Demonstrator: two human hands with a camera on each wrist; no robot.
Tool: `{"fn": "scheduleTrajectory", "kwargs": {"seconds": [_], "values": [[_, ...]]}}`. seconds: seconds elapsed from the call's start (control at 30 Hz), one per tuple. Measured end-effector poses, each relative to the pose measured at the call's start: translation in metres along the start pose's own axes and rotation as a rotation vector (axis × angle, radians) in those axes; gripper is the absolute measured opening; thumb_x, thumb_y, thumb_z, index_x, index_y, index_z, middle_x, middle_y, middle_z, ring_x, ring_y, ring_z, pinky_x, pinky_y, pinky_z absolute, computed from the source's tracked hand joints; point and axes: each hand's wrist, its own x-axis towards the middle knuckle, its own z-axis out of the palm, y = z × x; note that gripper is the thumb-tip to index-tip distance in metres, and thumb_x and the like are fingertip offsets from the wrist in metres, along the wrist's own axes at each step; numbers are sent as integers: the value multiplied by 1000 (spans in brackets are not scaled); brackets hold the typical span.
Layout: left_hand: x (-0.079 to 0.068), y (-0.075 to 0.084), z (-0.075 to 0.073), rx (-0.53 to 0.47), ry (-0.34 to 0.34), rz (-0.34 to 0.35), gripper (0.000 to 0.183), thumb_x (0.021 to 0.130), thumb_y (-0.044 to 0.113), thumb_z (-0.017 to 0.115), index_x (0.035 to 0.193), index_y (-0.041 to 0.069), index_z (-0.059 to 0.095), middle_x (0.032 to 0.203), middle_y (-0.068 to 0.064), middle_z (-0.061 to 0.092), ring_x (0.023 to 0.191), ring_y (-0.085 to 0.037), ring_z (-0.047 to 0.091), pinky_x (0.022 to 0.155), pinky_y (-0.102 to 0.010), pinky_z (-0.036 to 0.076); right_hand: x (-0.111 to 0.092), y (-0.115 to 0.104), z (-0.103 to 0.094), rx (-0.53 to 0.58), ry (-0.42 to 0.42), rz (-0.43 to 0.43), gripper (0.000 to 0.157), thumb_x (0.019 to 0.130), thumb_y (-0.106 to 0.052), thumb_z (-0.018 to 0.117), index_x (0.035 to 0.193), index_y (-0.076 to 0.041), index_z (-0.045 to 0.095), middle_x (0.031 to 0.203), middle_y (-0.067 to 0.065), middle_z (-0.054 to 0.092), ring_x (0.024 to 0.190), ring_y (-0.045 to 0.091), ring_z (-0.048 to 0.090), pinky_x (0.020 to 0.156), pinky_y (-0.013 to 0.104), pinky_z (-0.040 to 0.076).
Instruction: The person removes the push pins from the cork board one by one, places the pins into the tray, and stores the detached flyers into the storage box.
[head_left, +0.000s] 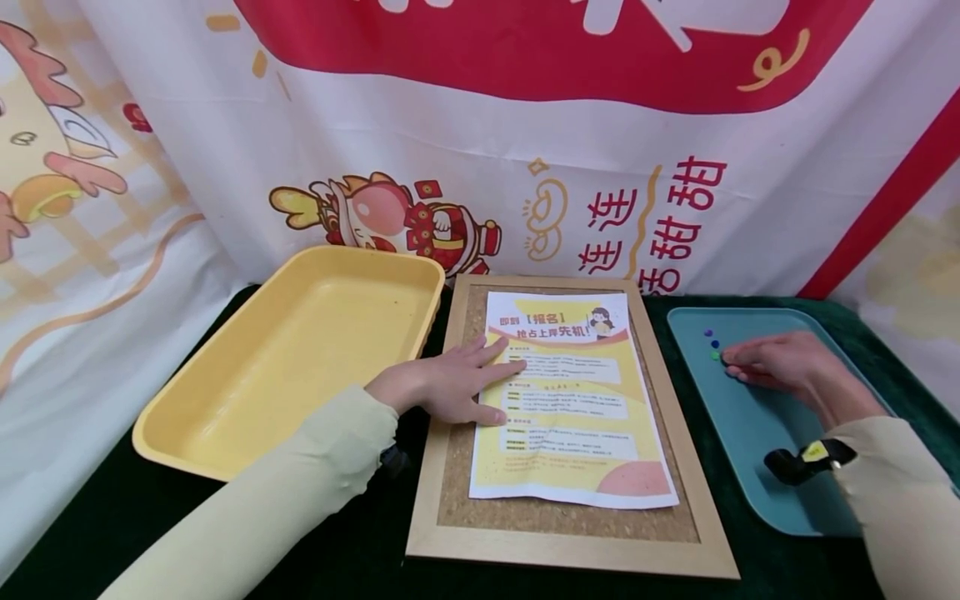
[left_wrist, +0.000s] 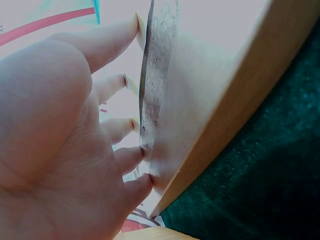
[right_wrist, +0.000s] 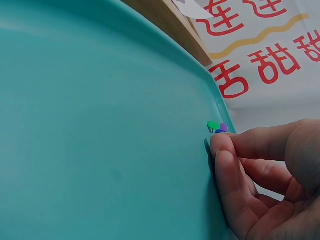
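Observation:
A sheet of printed yellow-and-white paper (head_left: 570, 442) lies on a wood-framed cork board (head_left: 573, 546). My left hand (head_left: 453, 383) rests on the sheet's left part with its fingers spread and straight. Over the teal tray (head_left: 765, 450), the fingertips and thumb of my right hand (head_left: 787, 367) come together in a pinch. A dark edge at these fingertips looks like a thumbtack, mostly hidden by them. Right beside them are a green thumbtack (right_wrist: 213, 125), a purple thumbtack (right_wrist: 224, 127) and a blue thumbtack (head_left: 715, 343).
To the left of the board stands a deep yellow basin (head_left: 292, 350). A dark green cloth (head_left: 337, 542) covers the table. Behind everything hangs a white printed curtain (head_left: 480, 142) with red characters and cartoon figures.

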Motion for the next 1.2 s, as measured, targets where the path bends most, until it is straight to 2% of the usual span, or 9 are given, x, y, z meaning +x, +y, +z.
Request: {"fn": "scheduleTrajectory", "kwargs": {"seconds": [0.37, 0.67, 0.93, 1.2], "values": [[0, 0, 0, 7, 7, 11, 79, 107, 53, 57, 172, 32, 17, 181, -4, -10, 167, -36, -10, 135, -60, 5, -1, 1, 2, -13, 42, 18, 61, 112, -34, 54, 158, 4, 43, 91, -11, 77, 89, 7, 75, 84, 26, 62], [-2, 0, 0, -4, 6, 16, 79, 107, 51, 57, 172, 30, 17, 181, -5, -10, 167, -37, -10, 134, -60, 4, -3, 3, 6, 46, 50, 5, 57, 113, -28, 51, 159, 4, 42, 90, -13, 77, 88, 6, 76, 84, 26, 62], [-2, 1, 0, -19, 9, 10, 78, 107, 49, 58, 172, 29, 19, 181, -5, -10, 167, -37, -10, 134, -60, 5, -3, 8, 9, 47, 63, -32, 56, 114, -23, 48, 161, 5, 37, 90, -18, 73, 90, 3, 75, 85, 25, 62], [-2, 1, 0, -23, 8, 9, 78, 107, 49, 58, 172, 30, 19, 181, -5, -9, 167, -36, -10, 134, -60, 4, -2, 12, 10, 138, 109, -46, 62, 113, -25, 53, 164, 4, 32, 86, -20, 71, 90, 0, 75, 86, 24, 62]]}}
